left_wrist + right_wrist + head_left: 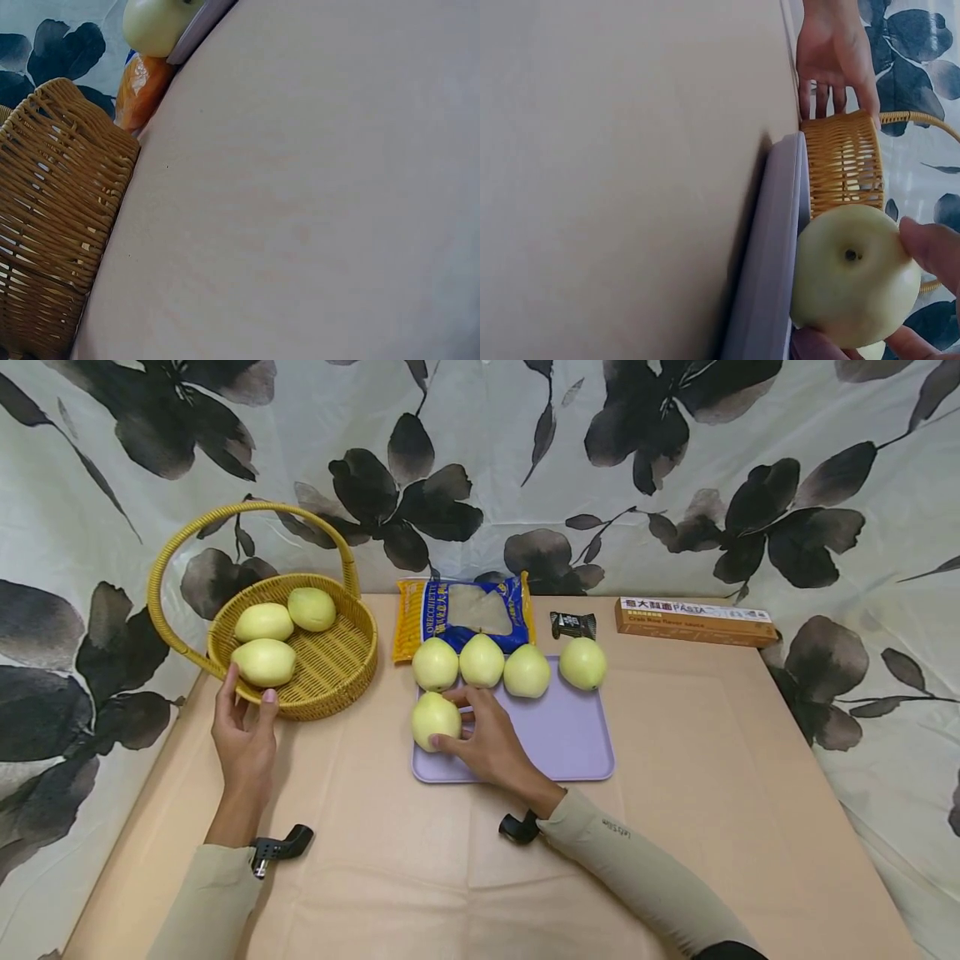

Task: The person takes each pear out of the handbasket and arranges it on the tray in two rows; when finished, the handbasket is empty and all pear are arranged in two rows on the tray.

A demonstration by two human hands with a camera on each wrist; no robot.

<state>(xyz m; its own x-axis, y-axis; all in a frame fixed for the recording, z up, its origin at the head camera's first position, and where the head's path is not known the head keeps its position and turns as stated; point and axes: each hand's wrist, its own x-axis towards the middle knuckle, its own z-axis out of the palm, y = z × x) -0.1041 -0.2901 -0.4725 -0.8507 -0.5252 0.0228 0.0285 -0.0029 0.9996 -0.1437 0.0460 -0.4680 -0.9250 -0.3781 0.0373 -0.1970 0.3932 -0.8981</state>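
My right hand (491, 739) pinches a pale yellow-green pear (436, 721) between thumb and fingers at the near left part of the lilac tray (570, 747). In the right wrist view this pear (859, 277) shows its dark-eyed end, beside the tray's rim. Several similar pears (527, 672) line the tray's far side. To the left stands a yellow wicker basket (330, 672) with an arched handle and three pears (264, 662) inside. My left hand (246, 747) touches the basket's near left side, its fingers fairly straight, thumb apart from them.
Behind the tray lies a blue and yellow pasta bag (465, 610). A small black packet (573, 625) is to its right, then a long orange-brown box (693, 622). A floral curtain (487, 468) hangs along the back edge of the table (712, 760).
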